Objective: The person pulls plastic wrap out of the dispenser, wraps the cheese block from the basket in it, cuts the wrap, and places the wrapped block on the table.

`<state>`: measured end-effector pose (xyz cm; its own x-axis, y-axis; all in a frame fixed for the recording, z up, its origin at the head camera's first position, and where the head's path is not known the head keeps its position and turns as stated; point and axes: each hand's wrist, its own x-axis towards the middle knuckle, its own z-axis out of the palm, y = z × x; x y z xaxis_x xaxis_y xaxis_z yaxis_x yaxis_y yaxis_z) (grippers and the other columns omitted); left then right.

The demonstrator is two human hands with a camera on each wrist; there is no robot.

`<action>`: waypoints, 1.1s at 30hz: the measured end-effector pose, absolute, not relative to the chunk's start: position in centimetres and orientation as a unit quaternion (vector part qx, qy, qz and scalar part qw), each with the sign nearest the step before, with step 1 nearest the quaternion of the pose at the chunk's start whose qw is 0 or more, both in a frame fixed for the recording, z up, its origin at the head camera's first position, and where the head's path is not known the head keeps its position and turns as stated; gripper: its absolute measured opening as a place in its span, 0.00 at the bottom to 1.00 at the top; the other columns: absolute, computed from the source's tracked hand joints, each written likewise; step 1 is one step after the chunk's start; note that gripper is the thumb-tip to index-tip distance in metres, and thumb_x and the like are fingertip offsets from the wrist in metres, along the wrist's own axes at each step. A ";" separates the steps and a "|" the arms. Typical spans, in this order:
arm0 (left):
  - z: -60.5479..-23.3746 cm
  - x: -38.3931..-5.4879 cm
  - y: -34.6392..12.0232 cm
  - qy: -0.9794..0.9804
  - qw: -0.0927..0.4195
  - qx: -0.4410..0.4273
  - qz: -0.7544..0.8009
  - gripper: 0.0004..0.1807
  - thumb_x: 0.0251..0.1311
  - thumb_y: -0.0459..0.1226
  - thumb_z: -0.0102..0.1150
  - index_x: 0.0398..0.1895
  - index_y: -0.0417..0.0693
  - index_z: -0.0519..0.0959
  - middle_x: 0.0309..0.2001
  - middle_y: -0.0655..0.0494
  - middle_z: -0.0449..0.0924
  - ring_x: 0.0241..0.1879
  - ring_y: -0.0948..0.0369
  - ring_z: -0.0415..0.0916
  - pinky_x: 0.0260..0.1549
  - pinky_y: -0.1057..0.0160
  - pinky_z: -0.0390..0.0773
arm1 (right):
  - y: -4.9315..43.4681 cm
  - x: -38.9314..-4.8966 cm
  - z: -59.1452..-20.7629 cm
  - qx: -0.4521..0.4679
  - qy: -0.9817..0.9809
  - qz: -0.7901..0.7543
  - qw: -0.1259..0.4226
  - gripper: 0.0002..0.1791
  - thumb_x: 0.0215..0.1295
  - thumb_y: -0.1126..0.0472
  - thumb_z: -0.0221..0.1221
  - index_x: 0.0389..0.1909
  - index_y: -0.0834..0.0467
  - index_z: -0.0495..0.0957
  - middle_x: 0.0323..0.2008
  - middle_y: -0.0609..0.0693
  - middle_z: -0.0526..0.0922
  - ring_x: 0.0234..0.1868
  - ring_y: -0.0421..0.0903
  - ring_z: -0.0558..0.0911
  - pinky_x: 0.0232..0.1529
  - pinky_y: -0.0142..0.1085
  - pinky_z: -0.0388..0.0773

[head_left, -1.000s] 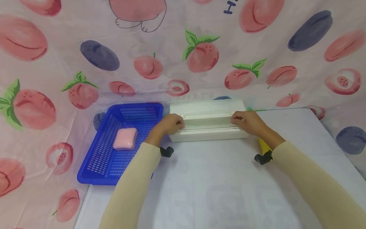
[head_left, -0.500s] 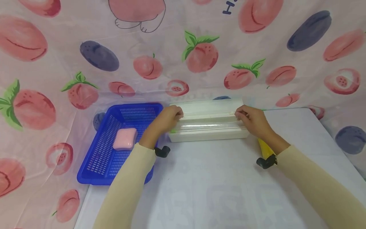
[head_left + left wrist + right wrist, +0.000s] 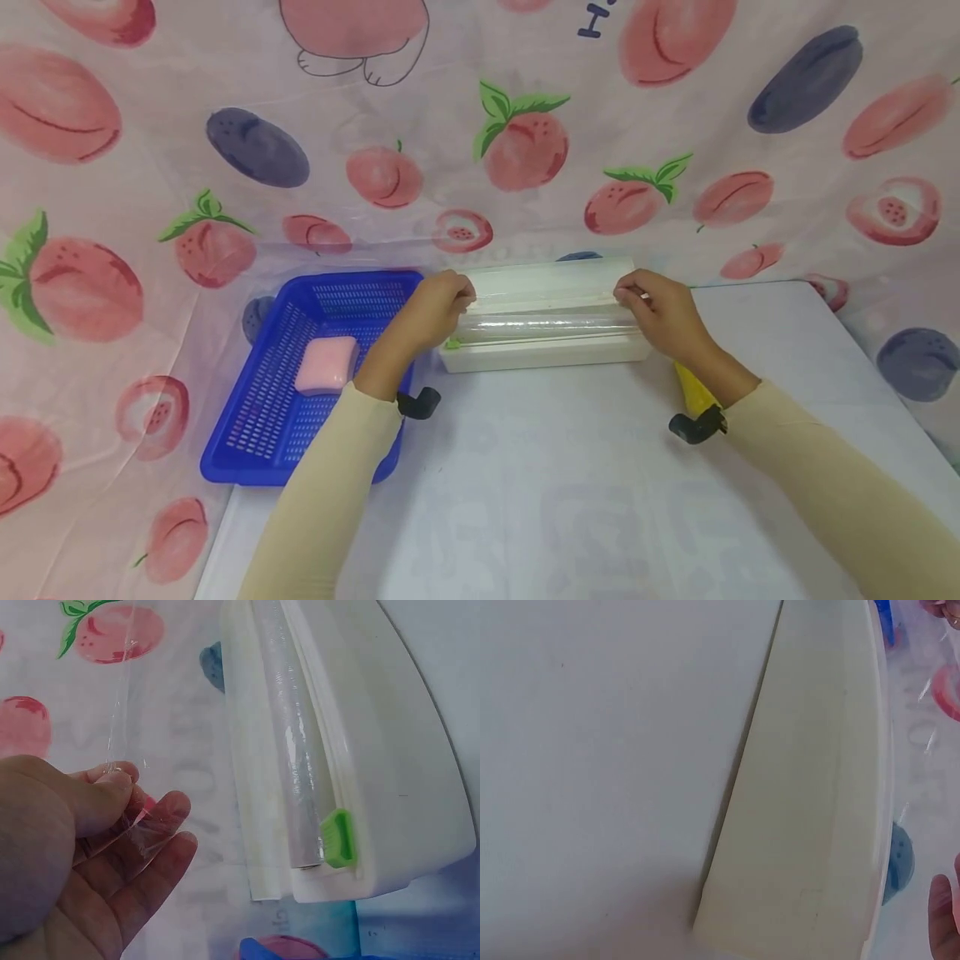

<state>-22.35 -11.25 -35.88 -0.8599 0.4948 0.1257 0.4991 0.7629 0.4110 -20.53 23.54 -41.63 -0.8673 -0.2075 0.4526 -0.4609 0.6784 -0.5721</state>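
A white cling film dispenser [image 3: 543, 357] stands on the table with its lid [image 3: 555, 279] raised at the back. Inside lies the roll of cling film [image 3: 296, 761], and a green slide cutter [image 3: 339, 838] sits at the dispenser's left end. My left hand [image 3: 433, 312] pinches one corner of the loose clear film [image 3: 150, 829] between thumb and fingers, the other fingers spread. At the opposite end, my right hand [image 3: 669, 317] pinches the other side of the film, above the dispenser. Only a few right fingertips show in the right wrist view.
Left of the dispenser stands a blue perforated basket [image 3: 243, 475] with a pink rounded block [image 3: 327, 365] in it. Something yellow [image 3: 696, 390] lies beneath the right wrist. A fruit-printed cloth [image 3: 450, 125] hangs behind the white table [image 3: 555, 483].
Both hands have moved up and back from the dispenser's opening, drawing the film's edge off the roll. The roll and green slide cutter now show more.
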 end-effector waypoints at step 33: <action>-37.1 -22.4 -11.6 -0.927 0.006 -0.176 -0.331 0.07 0.70 0.35 0.43 0.41 0.43 0.72 0.38 0.48 0.77 0.36 0.58 0.78 0.36 0.58 0.77 | 21.6 -21.4 -40.4 0.154 -0.880 0.408 0.186 0.09 0.68 0.51 0.51 0.40 0.52 0.74 0.31 0.44 0.78 0.35 0.38 0.80 0.37 0.18 0.73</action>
<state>-22.37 -11.63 -37.11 -0.9377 0.3228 0.1282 0.3311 0.7193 0.6107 -21.42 21.61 -40.43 -0.8832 -0.1184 0.4538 -0.4229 0.6194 -0.6615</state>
